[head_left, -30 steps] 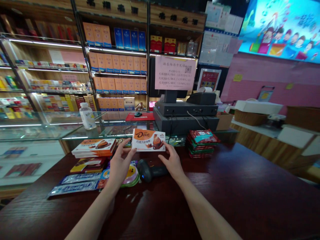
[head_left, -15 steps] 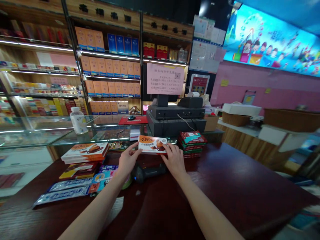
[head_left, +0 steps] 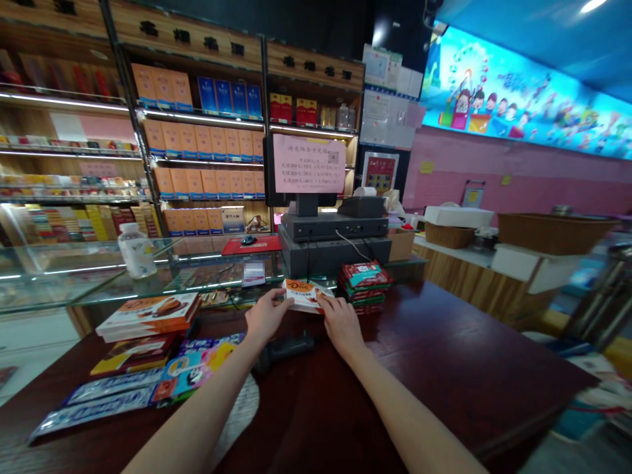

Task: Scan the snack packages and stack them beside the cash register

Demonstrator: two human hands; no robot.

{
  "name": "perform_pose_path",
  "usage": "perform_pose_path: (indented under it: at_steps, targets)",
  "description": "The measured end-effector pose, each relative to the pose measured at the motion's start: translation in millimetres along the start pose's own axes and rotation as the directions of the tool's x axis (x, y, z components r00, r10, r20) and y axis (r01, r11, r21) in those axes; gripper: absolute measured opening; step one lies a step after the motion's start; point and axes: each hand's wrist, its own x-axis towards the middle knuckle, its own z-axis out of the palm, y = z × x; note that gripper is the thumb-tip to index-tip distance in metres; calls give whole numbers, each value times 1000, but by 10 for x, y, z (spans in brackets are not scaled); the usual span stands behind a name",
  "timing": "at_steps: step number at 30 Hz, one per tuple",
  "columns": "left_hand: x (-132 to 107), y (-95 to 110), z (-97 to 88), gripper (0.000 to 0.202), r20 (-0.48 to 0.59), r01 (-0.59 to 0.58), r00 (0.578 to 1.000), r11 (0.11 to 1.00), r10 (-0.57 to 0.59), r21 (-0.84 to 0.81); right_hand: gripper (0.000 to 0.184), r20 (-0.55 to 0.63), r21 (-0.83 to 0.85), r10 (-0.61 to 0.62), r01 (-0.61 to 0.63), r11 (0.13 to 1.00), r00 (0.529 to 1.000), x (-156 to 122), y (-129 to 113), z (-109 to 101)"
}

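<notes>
A white and orange Dove chocolate box [head_left: 305, 296] is held between my two hands at the far side of the dark counter. My left hand [head_left: 266, 315] grips its left end, and my right hand [head_left: 342, 324] has its fingers on the right end. Just to the right of the box stands a stack of red and green packets [head_left: 364, 283]. A black barcode scanner [head_left: 289, 347] lies on the counter between my forearms, partly hidden by the left one. More Dove boxes [head_left: 148, 315] are piled at the left.
Long blue and silver wrappers [head_left: 99, 405] and colourful snack packs [head_left: 192, 368] lie at the left. A glass display counter [head_left: 192, 263] runs behind, with a white bottle [head_left: 137, 250] on it. The cash register [head_left: 336, 247] stands beyond the box.
The Dove box has tilted back from facing me and turned, still held in both hands. The view has shifted slightly, with the surroundings moving left in it.
</notes>
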Motion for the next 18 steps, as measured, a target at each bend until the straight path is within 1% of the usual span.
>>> perform_pose_path:
  at_steps: [7, 12, 18]
  targets:
    - [74, 119, 105, 38, 44, -24, 999, 993, 20, 112, 53, 2, -40, 36, -36, 999, 999, 15, 106, 151]
    - [150, 121, 214, 39, 63, -27, 998, 987, 18, 158, 48, 17, -65, 51, -50, 997, 999, 13, 152, 244]
    - [180, 102, 301, 40, 99, -36, 995, 980, 17, 196, 47, 42, -70, 56, -53, 996, 998, 13, 162, 277]
